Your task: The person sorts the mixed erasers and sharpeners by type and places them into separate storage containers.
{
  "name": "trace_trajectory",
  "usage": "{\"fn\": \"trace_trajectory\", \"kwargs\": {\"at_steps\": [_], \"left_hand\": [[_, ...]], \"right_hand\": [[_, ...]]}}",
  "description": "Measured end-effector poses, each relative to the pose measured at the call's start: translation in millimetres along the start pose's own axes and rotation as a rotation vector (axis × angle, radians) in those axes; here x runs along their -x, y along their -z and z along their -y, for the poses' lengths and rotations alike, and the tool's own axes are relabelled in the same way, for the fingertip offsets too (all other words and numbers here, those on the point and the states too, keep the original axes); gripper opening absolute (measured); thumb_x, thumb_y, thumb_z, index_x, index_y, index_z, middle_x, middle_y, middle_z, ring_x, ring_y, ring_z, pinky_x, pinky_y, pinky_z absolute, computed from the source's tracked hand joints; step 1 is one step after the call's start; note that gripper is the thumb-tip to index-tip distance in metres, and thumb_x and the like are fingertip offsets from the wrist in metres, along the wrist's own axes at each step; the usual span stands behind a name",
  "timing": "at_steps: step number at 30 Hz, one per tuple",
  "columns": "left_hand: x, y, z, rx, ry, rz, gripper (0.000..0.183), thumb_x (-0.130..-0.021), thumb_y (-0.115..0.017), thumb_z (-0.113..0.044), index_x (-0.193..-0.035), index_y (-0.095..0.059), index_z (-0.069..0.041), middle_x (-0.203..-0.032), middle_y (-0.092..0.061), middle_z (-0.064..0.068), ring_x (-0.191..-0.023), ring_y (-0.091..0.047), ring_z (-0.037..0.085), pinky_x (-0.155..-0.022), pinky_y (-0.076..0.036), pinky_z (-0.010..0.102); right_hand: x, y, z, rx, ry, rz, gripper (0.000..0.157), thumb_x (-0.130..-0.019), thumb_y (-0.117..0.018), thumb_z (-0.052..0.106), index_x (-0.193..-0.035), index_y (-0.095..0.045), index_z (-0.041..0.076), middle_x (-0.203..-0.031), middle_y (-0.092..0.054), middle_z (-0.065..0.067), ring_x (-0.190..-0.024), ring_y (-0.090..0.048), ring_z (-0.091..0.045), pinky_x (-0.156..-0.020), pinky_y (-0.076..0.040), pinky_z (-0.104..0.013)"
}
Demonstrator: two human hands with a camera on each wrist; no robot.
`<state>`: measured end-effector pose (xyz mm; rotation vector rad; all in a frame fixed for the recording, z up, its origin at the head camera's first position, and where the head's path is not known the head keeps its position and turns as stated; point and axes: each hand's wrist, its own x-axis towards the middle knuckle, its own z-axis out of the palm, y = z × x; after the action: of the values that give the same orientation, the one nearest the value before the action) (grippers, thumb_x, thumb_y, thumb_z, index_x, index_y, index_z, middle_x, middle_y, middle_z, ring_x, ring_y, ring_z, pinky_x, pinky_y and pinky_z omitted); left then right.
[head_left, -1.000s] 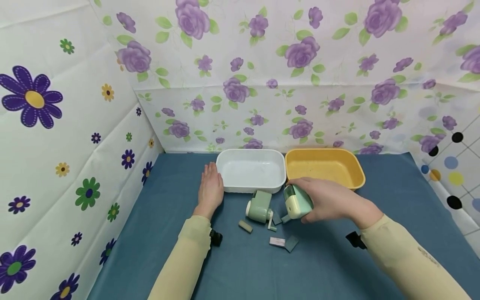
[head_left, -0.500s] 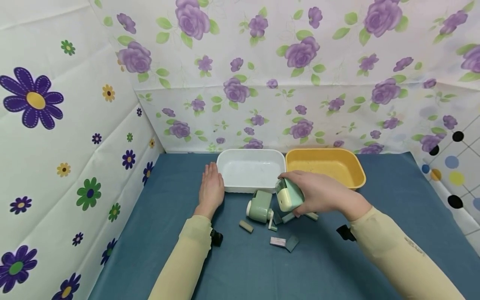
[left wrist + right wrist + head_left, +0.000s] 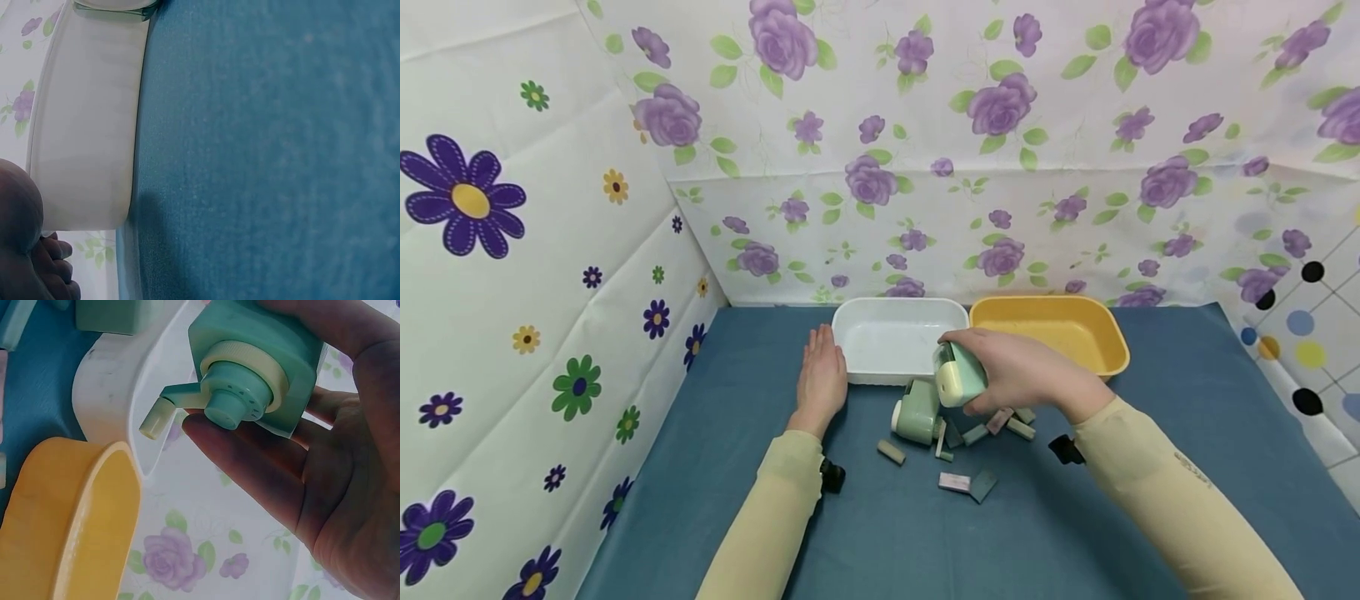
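Note:
My right hand [image 3: 1018,371] grips a mint-green pencil sharpener [image 3: 962,375] with a cream front, held up near the white basin's front right corner. Its crank handle [image 3: 157,417] and cream dial ring show in the right wrist view. With straight fingers, my left hand [image 3: 822,375] rests against the left end of the white basin [image 3: 898,379]. A second, darker green pencil sharpener [image 3: 916,414] with a crank lies on the cloth just below the held one. Beside it are several small eraser-like blocks [image 3: 976,434], grey-green and pinkish.
A yellow basin [image 3: 1112,333] stands right of the white one, touching or nearly so. Nearer on the blue cloth [image 3: 895,542] lie a pinkish block [image 3: 954,482], a grey-green block [image 3: 983,485] and a beige block [image 3: 891,452]. Floral sheets hang behind and at the left.
My right hand has carried the mint-green sharpener left and slightly up, from in front of the yellow basin to the white basin, uncovering several blocks beneath. The left hand has stayed put.

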<state>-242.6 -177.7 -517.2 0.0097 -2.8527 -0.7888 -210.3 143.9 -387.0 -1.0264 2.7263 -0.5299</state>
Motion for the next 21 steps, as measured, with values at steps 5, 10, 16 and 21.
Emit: {"fn": "trace_trajectory", "kwargs": {"at_steps": [5, 10, 16, 21], "left_hand": [[-0.3, -0.5, -0.9, -0.001, -0.006, -0.004, 0.055, -0.118, -0.035, -0.019, -0.164, -0.029, 0.01, -0.17, -0.03, 0.027, -0.162, -0.021, 0.039, -0.132, -0.02, 0.052], [-0.4, -0.7, -1.7, -0.012, -0.007, -0.003, 0.055, -0.118, -0.035, -0.019, -0.164, -0.029, 0.01, -0.17, -0.031, 0.027, -0.161, -0.022, 0.04, -0.132, -0.02, 0.052], [-0.2, -0.9, -1.6, -0.023, -0.006, -0.001, 0.055, -0.118, -0.036, -0.019, -0.164, -0.029, 0.011, -0.17, -0.031, 0.027, -0.161, -0.023, 0.041, -0.131, -0.02, 0.052], [0.1, 0.6, -1.3, -0.022, 0.005, 0.01, 0.055, -0.118, -0.035, -0.02, -0.165, -0.028, 0.01, -0.171, -0.029, 0.026, -0.162, -0.021, 0.039, -0.132, -0.018, 0.051]], "right_hand": [[-10, 1.5, 1, -0.016, 0.004, -0.015, 0.1, -0.076, -0.098, 0.034, -0.161, -0.047, 0.017, -0.14, -0.061, -0.004, -0.108, -0.062, -0.021, -0.086, -0.06, -0.039], [-20, 3.2, 2, -0.03, 0.014, -0.021, 0.099, -0.077, -0.097, 0.034, -0.161, -0.046, 0.018, -0.138, -0.062, -0.003, -0.107, -0.063, -0.021, -0.087, -0.06, -0.04], [-35, 3.4, 3, -0.037, 0.028, -0.031, 0.095, -0.078, -0.097, 0.032, -0.159, -0.048, 0.015, -0.137, -0.063, -0.004, -0.108, -0.064, -0.022, -0.09, -0.06, -0.042], [-51, 1.8, 4, 0.002, -0.005, -0.024, 0.098, -0.079, -0.096, 0.033, -0.161, -0.046, 0.014, -0.142, -0.061, -0.006, -0.108, -0.063, -0.023, -0.089, -0.06, -0.041]]}}
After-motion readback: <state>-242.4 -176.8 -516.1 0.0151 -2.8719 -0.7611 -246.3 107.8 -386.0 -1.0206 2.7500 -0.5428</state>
